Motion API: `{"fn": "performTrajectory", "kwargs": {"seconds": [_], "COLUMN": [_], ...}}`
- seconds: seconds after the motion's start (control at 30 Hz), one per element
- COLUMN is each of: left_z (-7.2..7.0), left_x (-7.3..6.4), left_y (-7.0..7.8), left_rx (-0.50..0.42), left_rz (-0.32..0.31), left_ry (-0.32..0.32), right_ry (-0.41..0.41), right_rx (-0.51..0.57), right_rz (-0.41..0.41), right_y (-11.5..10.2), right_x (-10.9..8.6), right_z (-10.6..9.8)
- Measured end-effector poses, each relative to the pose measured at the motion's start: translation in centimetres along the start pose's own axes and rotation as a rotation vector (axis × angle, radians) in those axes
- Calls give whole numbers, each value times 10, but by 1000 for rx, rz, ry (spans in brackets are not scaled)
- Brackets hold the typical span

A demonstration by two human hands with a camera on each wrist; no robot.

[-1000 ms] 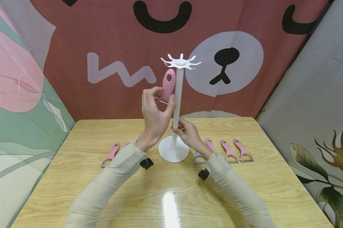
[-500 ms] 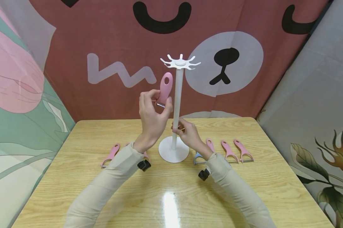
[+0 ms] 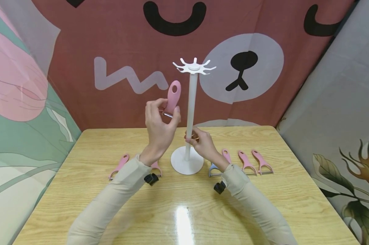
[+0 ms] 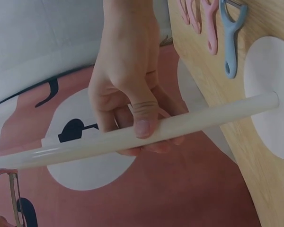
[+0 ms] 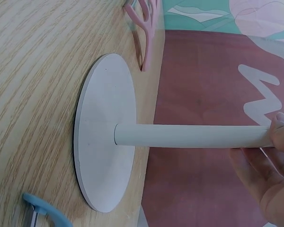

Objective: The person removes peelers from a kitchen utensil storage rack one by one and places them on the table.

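My left hand (image 3: 160, 131) pinches a pink peeler (image 3: 172, 99) near its blade end, with the holed handle pointing up. It hangs in the air left of the white stand's pole (image 3: 192, 102), below the ring of hooks (image 3: 194, 67) at the top. Part of the same peeler's blade (image 4: 14, 198) shows at the lower left of the left wrist view. Low on the pole, my right hand (image 3: 204, 144) holds it between thumb and fingers, seen closely as a right hand (image 4: 128, 80) in the left wrist view. The hooks carry nothing.
The stand's round white base (image 3: 179, 166) rests on the wooden table (image 3: 160, 211). Pink peelers (image 3: 121, 163) lie to its left, partly behind my left arm. On the right lie a blue peeler (image 3: 213, 167), partly hidden by my right wrist, and several pink peelers (image 3: 259, 160).
My left hand has drawn the pink peeler leftward and slightly down, away from the pole and hooks. My right hand has stayed on the pole.
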State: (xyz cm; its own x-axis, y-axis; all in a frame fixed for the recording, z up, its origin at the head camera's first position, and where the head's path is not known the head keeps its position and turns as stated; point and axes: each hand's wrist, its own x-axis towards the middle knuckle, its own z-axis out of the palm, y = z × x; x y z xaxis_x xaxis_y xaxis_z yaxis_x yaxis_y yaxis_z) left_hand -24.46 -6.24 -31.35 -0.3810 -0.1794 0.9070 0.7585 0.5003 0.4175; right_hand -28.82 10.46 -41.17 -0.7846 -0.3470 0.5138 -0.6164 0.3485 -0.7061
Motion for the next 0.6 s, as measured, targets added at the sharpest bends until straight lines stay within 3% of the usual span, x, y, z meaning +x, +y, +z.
{"fn": "performTrajectory", "kwargs": {"seconds": [0.6], "left_z": [-15], "left_x": [-7], "left_y": [-15], "left_rx": [44], "left_rz": [-43], "left_ry": [13], "right_ry": [-5], "right_rx": [-39], "right_rz": [-42], "right_y": [-4], "right_x": [4], "right_z": [8]}}
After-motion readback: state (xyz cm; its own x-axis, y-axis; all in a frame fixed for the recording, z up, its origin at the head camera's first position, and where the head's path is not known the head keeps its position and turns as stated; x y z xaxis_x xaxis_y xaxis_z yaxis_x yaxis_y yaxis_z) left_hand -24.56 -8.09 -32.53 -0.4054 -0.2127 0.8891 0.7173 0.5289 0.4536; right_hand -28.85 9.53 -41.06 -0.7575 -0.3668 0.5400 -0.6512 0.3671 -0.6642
